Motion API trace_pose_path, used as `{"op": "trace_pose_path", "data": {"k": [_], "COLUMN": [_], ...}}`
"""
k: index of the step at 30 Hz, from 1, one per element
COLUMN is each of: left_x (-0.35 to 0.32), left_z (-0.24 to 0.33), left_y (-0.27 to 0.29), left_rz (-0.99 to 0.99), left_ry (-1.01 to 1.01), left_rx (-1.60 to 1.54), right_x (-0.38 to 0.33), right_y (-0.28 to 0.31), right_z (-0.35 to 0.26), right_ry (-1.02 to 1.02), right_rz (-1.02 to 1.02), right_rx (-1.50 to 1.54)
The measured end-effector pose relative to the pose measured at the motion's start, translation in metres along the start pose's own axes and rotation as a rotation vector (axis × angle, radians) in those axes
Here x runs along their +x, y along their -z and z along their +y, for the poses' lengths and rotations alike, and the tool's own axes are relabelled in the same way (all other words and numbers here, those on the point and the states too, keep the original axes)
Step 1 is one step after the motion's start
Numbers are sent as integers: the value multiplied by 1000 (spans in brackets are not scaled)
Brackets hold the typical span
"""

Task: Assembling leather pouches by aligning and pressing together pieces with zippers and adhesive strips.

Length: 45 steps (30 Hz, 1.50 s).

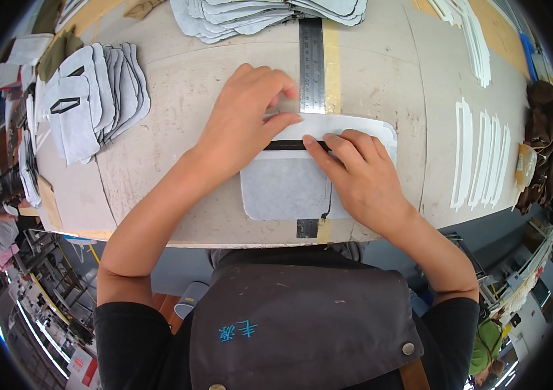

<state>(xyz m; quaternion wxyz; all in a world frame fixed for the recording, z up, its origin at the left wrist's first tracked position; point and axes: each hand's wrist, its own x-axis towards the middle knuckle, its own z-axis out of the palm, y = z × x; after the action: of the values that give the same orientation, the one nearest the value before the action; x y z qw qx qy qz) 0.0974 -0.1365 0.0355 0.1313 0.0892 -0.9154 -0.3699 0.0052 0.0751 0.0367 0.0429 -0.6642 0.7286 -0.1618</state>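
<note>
- Fabric work sits under both my hands at the near edge of the worktable [179, 84]: a grey felt panel [283, 188] with rounded corners lies flat, its lower edge close to the table's edge.
- On the panel's upper part lies a white piece [354, 125], and a narrow black strip [286, 145] runs across between the white and the grey.
- My left hand [244, 120] presses down at the upper left corner of the panel, thumb and forefinger pinched together on the white piece's edge, just beside the ruler.
- My right hand [354, 172] lies flat over the panel's right half, fingers extended and not closed around anything; the fingertips rest on the black strip.
- A thin dark thread or cord runs down the grey panel beside my right hand to its lower edge.
- A steel ruler [311, 65] is set into the table, running away from me; the panel covers its middle, and its near end shows below the panel.
- A yellowish tape strip [332, 65] runs alongside the ruler on its right.
- A fanned stack of grey panels [104, 91] lies to the left, well apart, one with a black outline on it.
- Another pile of grey pieces [257, 16] lies at the far edge, and white narrow frames [481, 162] lie in a row to the right.
</note>
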Motion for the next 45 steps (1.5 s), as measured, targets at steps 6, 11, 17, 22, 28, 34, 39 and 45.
{"op": "trace_pose_path", "data": {"k": [6, 11, 17, 22, 28, 34, 39, 45], "left_x": [-30, -43, -50, -49, -43, -25, -25, -13], "left_z": [-6, 0, 12, 25, 31, 52, 47, 53], "left_y": [17, 27, -3, -12, -29, -44, -60, -61], "left_rz": [5, -59, 13, 7, -6, -24, -56, -71], "left_ry": [98, 197, -210, -219, -298, -352, -368, -385], "left_rx": [27, 121, 111, 175, 243, 231, 232, 277], "right_x": [-3, -6, -6, -8, -36, -47, -67, -68], "right_y": [-5, -9, -7, -6, 6, 16, 16, 24], "right_z": [0, 0, -3, -2, 12, 15, 30, 33], "right_ry": [-23, -49, -77, -90, -174, -192, -206, -158], "right_rz": [43, 69, 89, 79, 183, 112, 165, 124], "right_rx": [-12, -18, -17, -48, 163, 18, 64, -18]}}
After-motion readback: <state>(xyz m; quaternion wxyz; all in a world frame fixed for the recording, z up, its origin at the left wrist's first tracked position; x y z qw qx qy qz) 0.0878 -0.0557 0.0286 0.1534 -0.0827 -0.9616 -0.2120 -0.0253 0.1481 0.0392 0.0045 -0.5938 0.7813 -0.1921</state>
